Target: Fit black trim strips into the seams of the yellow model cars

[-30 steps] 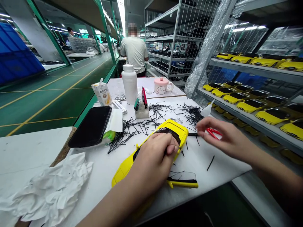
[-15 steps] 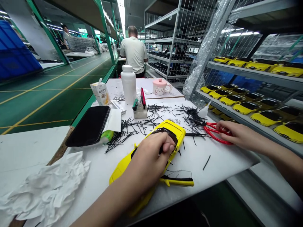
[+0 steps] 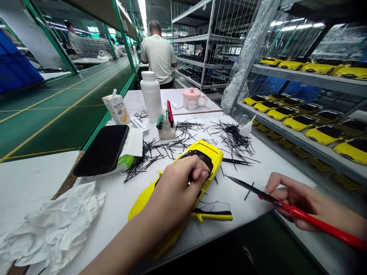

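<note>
Lane (image 3: 77, 103) at left is green, lined yellow. Rack (image 3: 286, 76) at right bears rows of stored cars (image 3: 289, 123). Ahead, a person (image 3: 157, 57) sits, back turned. Table (image 3: 241, 208) is white and littered. Paper (image 3: 60, 229) lies crumpled at near left. Car (image 3: 143, 200), yellow, lies aslant mid-table. Left hand (image 3: 180, 181) rests over its top, fingers curled; whether they grip cannot be told. Right hand (image 3: 301, 202) is closed on scissors (image 3: 315, 222), blades toward the car. Bottle (image 3: 151, 99) and mug (image 3: 190, 100) stand at the back. Strips (image 3: 233, 139), thin and black, are scattered between.
</note>
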Tool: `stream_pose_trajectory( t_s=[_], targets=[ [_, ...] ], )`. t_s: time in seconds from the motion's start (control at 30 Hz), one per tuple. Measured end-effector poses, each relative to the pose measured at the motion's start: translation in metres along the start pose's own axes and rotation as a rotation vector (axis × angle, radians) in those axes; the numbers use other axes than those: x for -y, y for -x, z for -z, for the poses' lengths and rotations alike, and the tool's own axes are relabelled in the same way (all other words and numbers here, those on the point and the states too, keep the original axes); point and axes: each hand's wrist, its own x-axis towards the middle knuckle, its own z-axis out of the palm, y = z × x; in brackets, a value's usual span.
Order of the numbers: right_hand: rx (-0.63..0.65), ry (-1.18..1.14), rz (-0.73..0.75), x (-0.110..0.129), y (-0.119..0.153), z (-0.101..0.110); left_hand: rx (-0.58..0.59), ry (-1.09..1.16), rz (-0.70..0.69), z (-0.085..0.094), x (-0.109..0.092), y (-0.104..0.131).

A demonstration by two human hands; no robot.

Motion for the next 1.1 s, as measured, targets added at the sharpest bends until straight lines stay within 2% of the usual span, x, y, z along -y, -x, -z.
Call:
stream_pose_trajectory(
  t_s=[0.1, 0.5, 0.67, 0.97, 1.1],
  targets=[
    [0.102, -0.075, -0.028, 0.005, -0.003, -0.005, -0.005, 0.004, 0.009, -0.001, -0.001, 0.000],
    [0.209, 0.048, -0.124, 0.034, -0.019, -0.009, 0.002, -0.005, 0.003, 0.000, -0.001, -0.001],
    [0.224, 0.028, -0.143, 0.038, -0.022, -0.006, -0.002, -0.002, 0.005, 0.000, -0.001, 0.001],
    [0.171, -0.062, -0.126, 0.028, -0.021, -0.001, 0.001, 0.029, 0.010, 0.000, 0.000, 0.000],
    [0.165, -0.096, -0.119, 0.032, -0.021, -0.002, 0.002, 0.018, 0.016, 0.001, -0.001, 0.000]
  ],
)
